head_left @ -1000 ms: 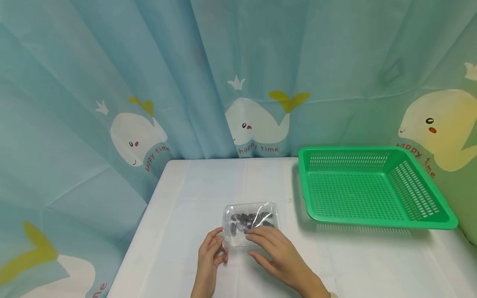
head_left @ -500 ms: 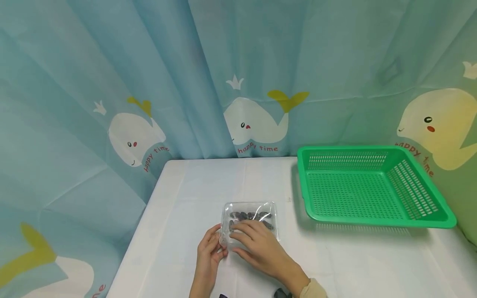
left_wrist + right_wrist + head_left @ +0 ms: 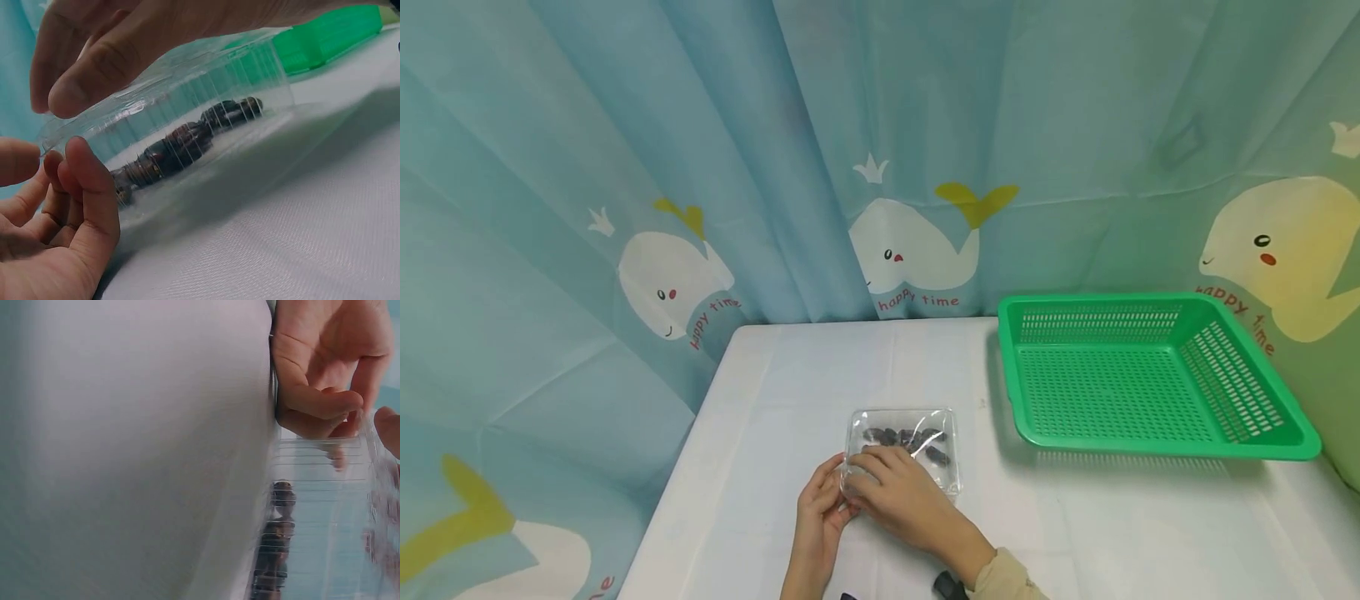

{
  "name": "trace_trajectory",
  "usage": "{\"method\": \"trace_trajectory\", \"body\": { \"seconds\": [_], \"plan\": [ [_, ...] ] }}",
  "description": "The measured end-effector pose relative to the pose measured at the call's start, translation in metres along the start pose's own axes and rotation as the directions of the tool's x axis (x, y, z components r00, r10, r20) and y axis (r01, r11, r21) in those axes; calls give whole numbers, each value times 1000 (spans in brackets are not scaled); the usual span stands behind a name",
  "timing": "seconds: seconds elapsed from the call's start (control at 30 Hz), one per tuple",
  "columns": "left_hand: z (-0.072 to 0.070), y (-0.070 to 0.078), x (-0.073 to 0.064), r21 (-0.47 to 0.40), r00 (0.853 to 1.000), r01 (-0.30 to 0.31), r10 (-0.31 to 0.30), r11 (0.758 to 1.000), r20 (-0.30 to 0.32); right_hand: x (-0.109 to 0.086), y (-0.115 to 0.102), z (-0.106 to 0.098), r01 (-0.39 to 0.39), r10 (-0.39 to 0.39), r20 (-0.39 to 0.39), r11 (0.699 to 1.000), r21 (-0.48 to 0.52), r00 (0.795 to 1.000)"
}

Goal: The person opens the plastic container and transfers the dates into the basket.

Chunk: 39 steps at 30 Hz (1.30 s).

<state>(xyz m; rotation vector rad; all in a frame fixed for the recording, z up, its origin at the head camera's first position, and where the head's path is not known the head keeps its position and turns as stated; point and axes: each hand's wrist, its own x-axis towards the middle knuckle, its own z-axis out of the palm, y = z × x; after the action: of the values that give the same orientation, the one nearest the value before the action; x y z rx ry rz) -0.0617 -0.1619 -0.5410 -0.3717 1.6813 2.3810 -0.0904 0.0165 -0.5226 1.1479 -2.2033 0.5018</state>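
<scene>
A clear plastic clamshell box point(image 3: 946, 483) lies on the white table, holding several dark, wrinkled, date-like pieces point(image 3: 169, 150). At its near left corner, my left hand point(image 3: 818, 518) pinches the rim between thumb and curled fingers, as the left wrist view shows. My right hand point(image 3: 904, 502) reaches across the box with bent fingers, its fingertips over the lid by that same corner. Seen from the left wrist, the right thumb point(image 3: 70, 99) is at the lid's edge; contact is hard to judge. The right hand covers part of the front row of pieces.
A green perforated plastic basket point(image 3: 1120, 392) stands at the back right of the white table point(image 3: 790, 375). Behind it hangs a blue-green curtain point(image 3: 760, 150) with whale prints. A dark object point(image 3: 950, 585) shows beside the right wrist at the bottom.
My right hand has moved left across the lid toward the left hand at the near left corner. The left hand keeps its place, and the box has shifted only slightly left.
</scene>
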Motion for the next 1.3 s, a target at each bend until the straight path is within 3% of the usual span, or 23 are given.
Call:
{"method": "trace_trajectory", "body": {
  "seconds": [0.1, 0.37, 0.7, 1.03, 1.3],
  "plan": [
    [-1, 0, -1, -4, 1000, 5, -5, 1000, -1, 2, 1, 4, 30, -31, -31, 999, -44, 999],
    [-9, 6, -3, 3, 1000, -4, 4, 1000, 26, 8, -3, 3, 44, -36, 80, 994, -104, 996],
    [-14, 12, -2, 16, 999, 38, -38, 999, 27, 13, -5, 5, 73, -56, 125, 988, -136, 991],
    [-13, 21, -5, 28, 997, 70, -70, 997, 13, 19, -10, 3, 154, -118, 173, 965, -213, 978],
    [-12, 21, -5, -78, 995, 86, -82, 993, 49, 20, -13, 3, 181, -118, 239, 948, -261, 964]
  ]
}}
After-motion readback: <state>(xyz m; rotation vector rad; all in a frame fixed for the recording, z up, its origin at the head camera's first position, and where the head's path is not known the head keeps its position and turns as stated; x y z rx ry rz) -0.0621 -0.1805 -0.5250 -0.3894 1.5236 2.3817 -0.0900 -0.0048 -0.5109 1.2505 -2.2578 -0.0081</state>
